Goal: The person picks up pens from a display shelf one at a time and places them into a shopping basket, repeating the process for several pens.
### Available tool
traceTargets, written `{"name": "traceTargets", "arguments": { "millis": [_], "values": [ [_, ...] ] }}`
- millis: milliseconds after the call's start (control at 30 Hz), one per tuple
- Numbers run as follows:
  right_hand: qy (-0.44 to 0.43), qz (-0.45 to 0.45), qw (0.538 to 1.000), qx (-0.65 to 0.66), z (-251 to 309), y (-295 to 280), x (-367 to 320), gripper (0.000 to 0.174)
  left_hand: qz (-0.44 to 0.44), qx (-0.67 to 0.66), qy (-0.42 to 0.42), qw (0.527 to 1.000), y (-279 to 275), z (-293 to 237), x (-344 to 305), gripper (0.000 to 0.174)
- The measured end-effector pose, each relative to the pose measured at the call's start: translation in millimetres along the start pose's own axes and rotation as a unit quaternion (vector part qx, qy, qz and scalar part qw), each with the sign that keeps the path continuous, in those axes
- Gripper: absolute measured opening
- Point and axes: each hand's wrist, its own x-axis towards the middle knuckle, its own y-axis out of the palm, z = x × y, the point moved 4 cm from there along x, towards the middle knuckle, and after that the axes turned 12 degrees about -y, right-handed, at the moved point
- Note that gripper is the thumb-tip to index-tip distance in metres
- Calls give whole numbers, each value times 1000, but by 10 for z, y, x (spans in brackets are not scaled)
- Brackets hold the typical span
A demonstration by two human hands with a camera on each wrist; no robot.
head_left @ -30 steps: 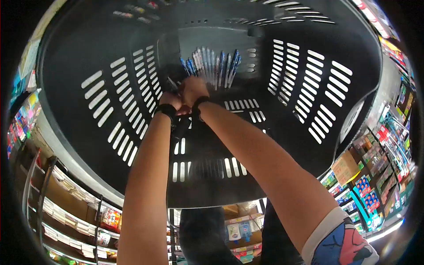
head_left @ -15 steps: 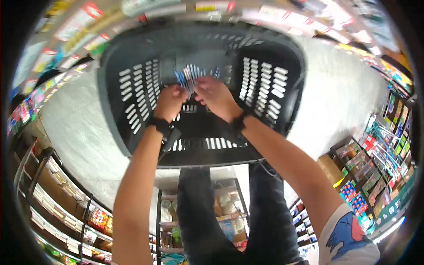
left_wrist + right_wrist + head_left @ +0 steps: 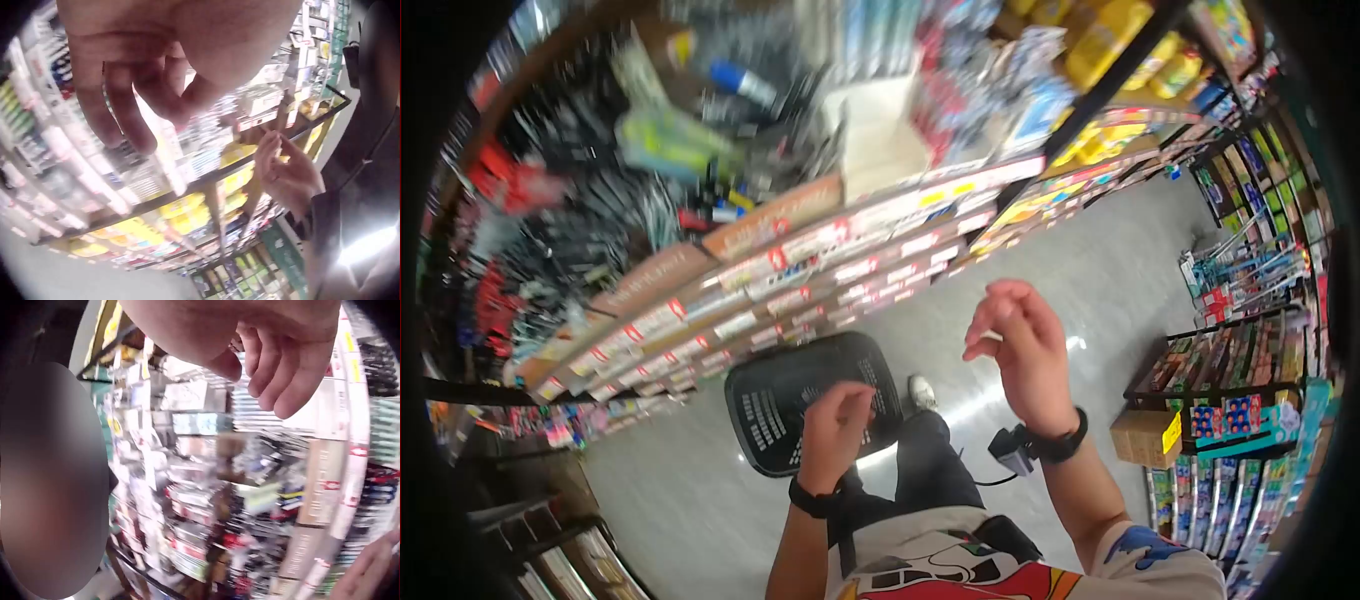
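The glossy grey floor stretches beyond and to the right of both hands, its widest strip running between the right hand and the shelving; the long tiered black-and-white store shelving stands ahead of the hands, its front edge slanting from far left up to beyond the right hand, apart from both; the black slotted plastic basket sits on the floor well below the left hand, its right rim lying between the hands as seen from the head, its contents too blurred to tell; the brown cardboard carton is to the right of the right hand, well apart; the right hand is raised with fingers loosely bent, released, touching nothing; the left hand hangs with fingers half curled, likewise released; past the gap between them, a white shoe rests just beside the basket; a bright yellow label marks the carton; the red-and-white price tags ahead of the left hand are too blurred to read.
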Motion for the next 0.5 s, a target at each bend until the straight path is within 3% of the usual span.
{"name": "traceTargets", "arguments": {
  "millis": [167, 267, 367, 400, 433, 467, 500],
  "values": [
    [-22, -23, 996, 80, 897, -224, 915, 31, -16, -31, 154, 987, 511, -1468, 675, 16],
    [-44, -7, 999, 28, 972, -410, 1741, 31, -35, -63, 129, 989, 811, -2313, 1199, 20],
    [-60, 13, 996, -61, 600, -774, 2587, 33, -48, -105, 102, 988, 1085, -2495, 1929, 20],
    [-72, 22, 985, -154, 491, -861, 2774, 30, -52, -110, 87, 989, 1147, -2553, 2099, 20],
    [-83, 28, 965, -246, 414, -927, 2914, 27, -74, -133, 39, 987, 1221, -2611, 2182, 19],
    [-237, 46, 898, -368, 478, -909, 2937, 24, -90, -142, 39, 985, 1262, -2638, 2258, 20],
    [-382, 60, 792, -473, 504, -875, 2889, 23, -105, -151, 38, 982, 1294, -2652, 2328, 20]
  ]
}}
